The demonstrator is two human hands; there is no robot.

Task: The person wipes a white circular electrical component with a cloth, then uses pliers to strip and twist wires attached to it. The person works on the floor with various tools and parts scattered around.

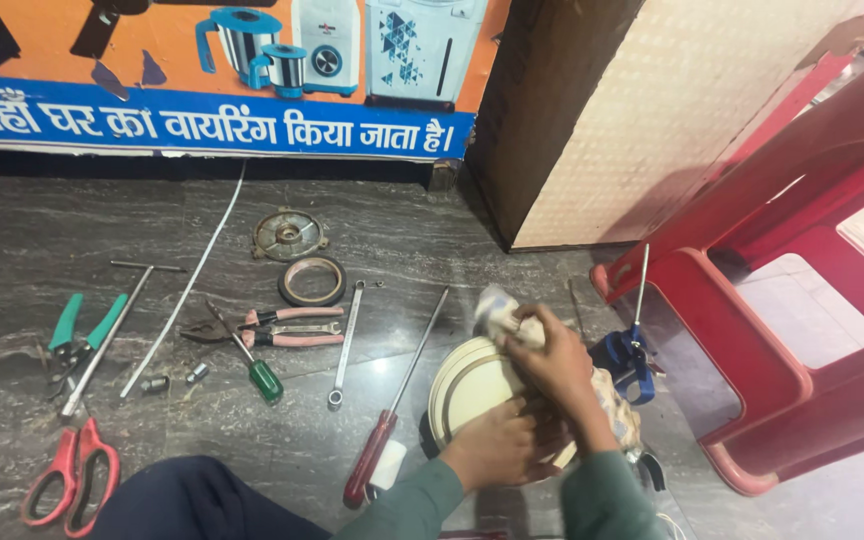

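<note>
Both my hands on cream round cover (467,385) | right hand (552,362) squeezes rag (497,312), left hand (497,445) maybe flat | cover could slip onto red screwdriver (392,405) beside it.

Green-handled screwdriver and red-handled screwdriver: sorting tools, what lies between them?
In the head view, a ring spanner lies between the green-handled screwdriver and the red-handled screwdriver.

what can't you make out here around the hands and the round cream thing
Head view only:
- Round cream part: its right side is hidden under both hands.
- Right hand: motion-blurred; the cloth it grips is smeared.
- Left hand: fingertips hidden, contact unclear.
- Blue tool: partly behind the right hand.
- Red scissors: tips cut off by the bottom edge.
</note>
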